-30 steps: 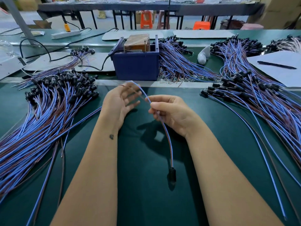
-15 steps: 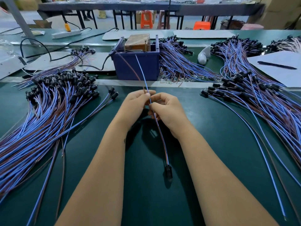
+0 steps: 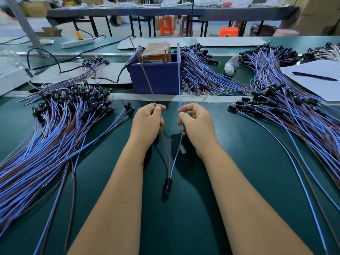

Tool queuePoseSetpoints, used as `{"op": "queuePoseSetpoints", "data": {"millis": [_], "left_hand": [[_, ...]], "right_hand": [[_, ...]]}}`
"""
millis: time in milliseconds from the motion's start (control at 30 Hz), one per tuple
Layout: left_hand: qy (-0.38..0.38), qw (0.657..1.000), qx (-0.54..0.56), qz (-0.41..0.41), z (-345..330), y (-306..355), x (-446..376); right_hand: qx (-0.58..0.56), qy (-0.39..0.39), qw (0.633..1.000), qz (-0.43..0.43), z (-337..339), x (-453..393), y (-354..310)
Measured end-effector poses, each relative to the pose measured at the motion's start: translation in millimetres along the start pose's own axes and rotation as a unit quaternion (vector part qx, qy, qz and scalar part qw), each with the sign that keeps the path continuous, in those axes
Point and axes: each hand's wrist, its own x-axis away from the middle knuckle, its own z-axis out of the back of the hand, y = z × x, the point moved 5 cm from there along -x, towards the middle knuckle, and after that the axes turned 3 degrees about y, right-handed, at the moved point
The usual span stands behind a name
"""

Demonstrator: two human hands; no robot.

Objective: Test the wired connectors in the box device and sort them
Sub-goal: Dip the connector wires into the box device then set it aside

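At the middle of the frame the person's left hand [image 3: 147, 122] pinched a brown wire [image 3: 147, 78] between thumb and curled fingers, and the right hand [image 3: 196, 124] pinched a blue wire [image 3: 179, 78] the same way. The two hands were a little apart, each with its fingers closed on its own wire. Both wires ran down from the hands and met at a black connector [image 3: 167, 184], which hung low in the centre, between the forearms, over the green mat [image 3: 184, 227]. Whether it touched the mat I could not tell. Above the hands the brown wire rose leaning toward the upper left and the blue one went nearly straight up, both reaching across the front of the blue box device [image 3: 156, 78] at the upper centre. A brown block [image 3: 156, 50] sat in the top of that box, and a black cable [image 3: 117, 74] led off its left side.

A big pile of wired connectors [image 3: 55, 126] fanned across the left of the frame, its black heads toward the top. Another pile [image 3: 287, 115] lay at the right, and a third heap [image 3: 206, 76] sat just right of the box. At the far right a pen [image 3: 314, 76] rested on a white sheet [image 3: 316, 83].
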Motion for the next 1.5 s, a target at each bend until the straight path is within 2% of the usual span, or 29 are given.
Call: {"op": "queuePoseSetpoints", "data": {"millis": [400, 733, 1500], "left_hand": [[0.081, 0.988, -0.129, 0.004, 12, -2, 0], [0.148, 0.984, -0.103, 0.013, 26, 1, 3], [0.169, 0.981, -0.064, 0.064, 34, -2, 5]], "right_hand": [[0.017, -0.001, 1.000, -0.004, 0, 0, -1], [0.018, -0.005, 1.000, 0.000, 0, -2, 3], [0.031, -0.012, 0.999, 0.004, -2, -2, 3]]}}
